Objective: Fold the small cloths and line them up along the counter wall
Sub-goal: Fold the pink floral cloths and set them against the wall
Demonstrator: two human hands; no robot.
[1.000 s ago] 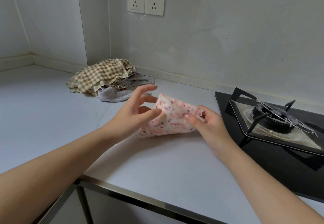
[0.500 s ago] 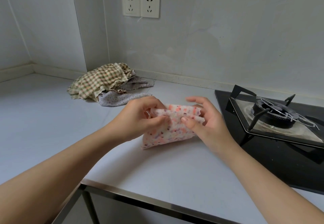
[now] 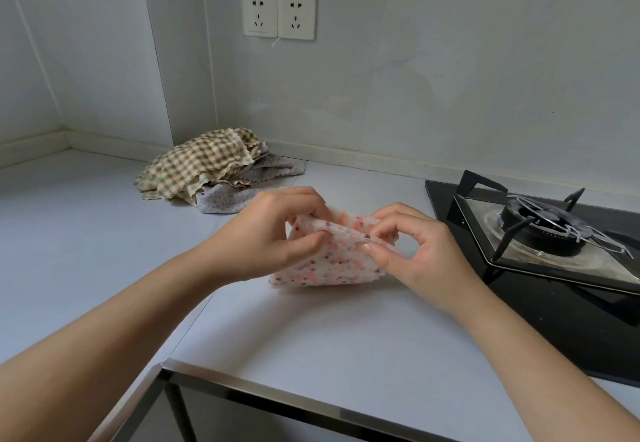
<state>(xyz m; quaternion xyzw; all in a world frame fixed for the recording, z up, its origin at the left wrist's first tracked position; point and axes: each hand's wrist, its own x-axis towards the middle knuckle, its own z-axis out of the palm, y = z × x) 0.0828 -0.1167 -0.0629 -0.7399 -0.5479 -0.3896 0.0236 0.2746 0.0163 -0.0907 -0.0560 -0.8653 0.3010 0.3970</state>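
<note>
Now folding a speckled cloth [image 3: 332,265] at the middle of the desk [image 3: 311,337].
The left hand [image 3: 273,237] and right hand [image 3: 419,251] are pinching its top fold while its lower edge is resting on the desk; other cloths [image 3: 201,164] are lying heaped at the back edge.

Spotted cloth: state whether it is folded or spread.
Folded: the spotted cloth is doubled over; left hand and right hand pinch its top fold.

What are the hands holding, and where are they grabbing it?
Both hands pinch the pink spotted cloth along its top edge: left hand at the left end, right hand at the right end.
</note>
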